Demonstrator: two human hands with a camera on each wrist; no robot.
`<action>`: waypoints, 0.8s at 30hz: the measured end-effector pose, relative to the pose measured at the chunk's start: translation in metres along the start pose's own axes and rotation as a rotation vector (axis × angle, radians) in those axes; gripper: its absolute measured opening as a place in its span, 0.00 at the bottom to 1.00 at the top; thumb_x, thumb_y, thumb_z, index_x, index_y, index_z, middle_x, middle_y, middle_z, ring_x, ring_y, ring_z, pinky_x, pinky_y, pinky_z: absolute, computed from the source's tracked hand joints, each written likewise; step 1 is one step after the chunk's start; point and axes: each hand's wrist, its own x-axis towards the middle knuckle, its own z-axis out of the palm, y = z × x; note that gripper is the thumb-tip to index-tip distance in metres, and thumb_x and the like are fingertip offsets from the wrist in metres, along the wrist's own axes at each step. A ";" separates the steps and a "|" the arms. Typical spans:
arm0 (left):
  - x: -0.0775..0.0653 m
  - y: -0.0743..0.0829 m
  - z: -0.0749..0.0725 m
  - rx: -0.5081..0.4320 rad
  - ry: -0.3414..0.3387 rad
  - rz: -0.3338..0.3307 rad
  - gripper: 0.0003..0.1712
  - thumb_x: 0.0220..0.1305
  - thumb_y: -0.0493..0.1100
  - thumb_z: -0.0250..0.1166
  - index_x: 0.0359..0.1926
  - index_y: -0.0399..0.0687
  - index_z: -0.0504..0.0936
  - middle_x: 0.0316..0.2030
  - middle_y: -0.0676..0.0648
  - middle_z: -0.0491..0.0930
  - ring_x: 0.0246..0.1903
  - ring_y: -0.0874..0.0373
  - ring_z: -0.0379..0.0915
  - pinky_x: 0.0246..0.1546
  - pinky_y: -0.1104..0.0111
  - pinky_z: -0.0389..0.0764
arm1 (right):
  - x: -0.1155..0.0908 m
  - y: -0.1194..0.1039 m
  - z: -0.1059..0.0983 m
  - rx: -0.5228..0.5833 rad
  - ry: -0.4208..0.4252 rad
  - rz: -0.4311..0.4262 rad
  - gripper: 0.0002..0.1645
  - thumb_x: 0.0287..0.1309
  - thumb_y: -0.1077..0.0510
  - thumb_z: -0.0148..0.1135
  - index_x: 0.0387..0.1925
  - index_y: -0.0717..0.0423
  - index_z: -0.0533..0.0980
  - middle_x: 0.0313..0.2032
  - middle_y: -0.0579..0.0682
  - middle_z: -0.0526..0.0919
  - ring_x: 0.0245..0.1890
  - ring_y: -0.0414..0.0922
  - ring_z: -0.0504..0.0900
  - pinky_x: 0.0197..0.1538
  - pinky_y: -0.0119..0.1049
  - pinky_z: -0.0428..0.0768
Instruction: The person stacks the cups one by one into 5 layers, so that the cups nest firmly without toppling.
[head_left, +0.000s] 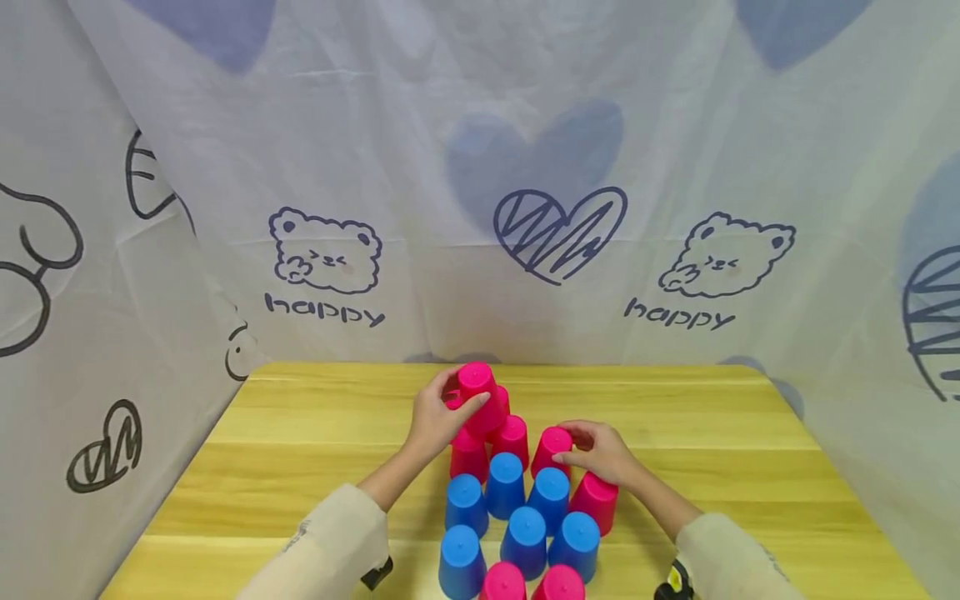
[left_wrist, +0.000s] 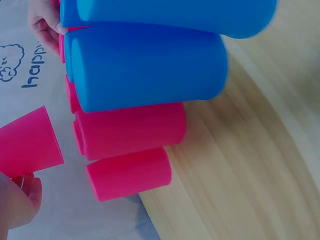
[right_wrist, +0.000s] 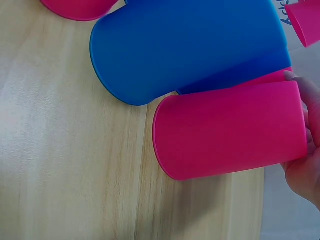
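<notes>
My left hand (head_left: 435, 421) holds a pink cup (head_left: 477, 387) upside down by its sides, raised above the other pink cups at the back. In the left wrist view this raised cup (left_wrist: 27, 142) hangs apart from the row, its rim tilted. My right hand (head_left: 606, 454) grips another upside-down pink cup (head_left: 552, 450) between thumb and fingers, at the right of the group. A nearer pink cup (head_left: 596, 502) stands just below that hand; in the right wrist view this near cup (right_wrist: 230, 132) partly covers the fingers. Pink cups (head_left: 512, 442) stand beneath the left hand.
Several upside-down blue cups (head_left: 523, 542) fill the middle of the group on the wooden table (head_left: 300, 467). Two pink cups (head_left: 503, 582) stand at the front edge of the view. A printed white curtain (head_left: 450, 275) hangs behind the table's far edge.
</notes>
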 end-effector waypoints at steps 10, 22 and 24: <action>0.016 0.014 0.021 0.016 -0.033 0.040 0.29 0.54 0.44 0.68 0.56 0.40 0.71 0.49 0.40 0.78 0.49 0.46 0.74 0.49 0.53 0.79 | 0.000 0.000 0.003 0.002 0.008 0.003 0.30 0.50 0.57 0.68 0.54 0.66 0.72 0.47 0.63 0.80 0.48 0.57 0.80 0.47 0.43 0.82; 0.024 0.014 0.049 0.086 -0.093 0.005 0.30 0.55 0.45 0.68 0.57 0.42 0.69 0.50 0.41 0.77 0.50 0.49 0.75 0.45 0.62 0.82 | 0.000 0.004 0.005 0.025 0.004 -0.042 0.30 0.51 0.57 0.67 0.53 0.68 0.72 0.47 0.65 0.80 0.47 0.58 0.80 0.47 0.41 0.82; 0.027 0.014 0.053 0.094 -0.104 0.004 0.30 0.55 0.45 0.68 0.57 0.41 0.69 0.50 0.41 0.77 0.50 0.49 0.74 0.45 0.62 0.81 | 0.001 0.004 0.004 0.028 0.005 -0.055 0.29 0.51 0.57 0.67 0.53 0.69 0.72 0.47 0.65 0.80 0.47 0.58 0.80 0.47 0.41 0.82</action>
